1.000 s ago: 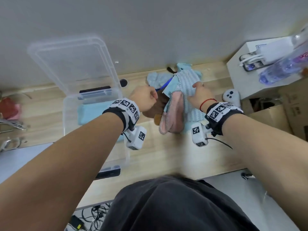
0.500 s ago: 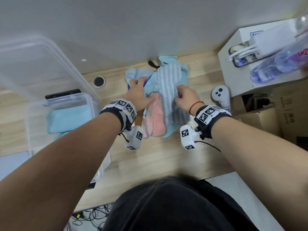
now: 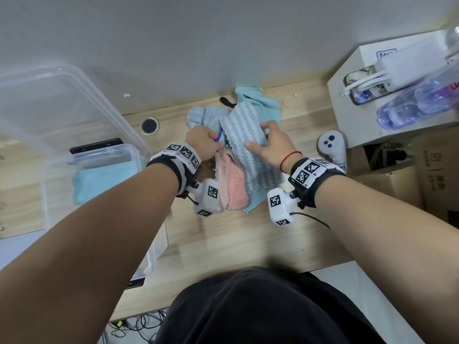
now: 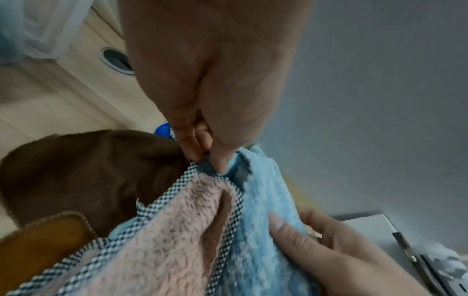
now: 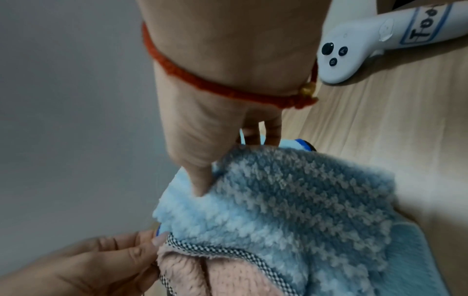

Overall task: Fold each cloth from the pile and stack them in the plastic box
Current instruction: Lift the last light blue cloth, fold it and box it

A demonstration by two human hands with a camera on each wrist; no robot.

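Observation:
A pile of cloths lies at the back of the wooden table (image 3: 223, 239). On top is a fluffy blue-and-white striped cloth (image 3: 244, 145). A pink cloth (image 3: 233, 187) with a checked border lies beside it, over a teal cloth (image 3: 263, 105) and a brown cloth (image 4: 83, 170). My left hand (image 3: 203, 142) pinches the striped cloth's left corner (image 4: 235, 166), where the pink cloth's checked corner meets it. My right hand (image 3: 270, 145) grips the cloth's right edge, thumb (image 5: 200, 180) on top and fingers behind. The clear plastic box (image 3: 52, 175) at the left holds one folded teal cloth (image 3: 104, 180).
The box's clear lid (image 3: 62, 103) leans against the wall behind it. A white controller (image 3: 331, 147) lies right of the pile. Beyond it, a white unit (image 3: 352, 112) carries a water bottle (image 3: 417, 105). A cable hole (image 3: 149, 125) is left of the pile. Cardboard boxes (image 3: 434, 175) stand at the right.
My left hand has gone from a fist beside the brown cloth to pinching the striped cloth's corner. My right hand has shifted up that cloth's right edge. The view has swung right.

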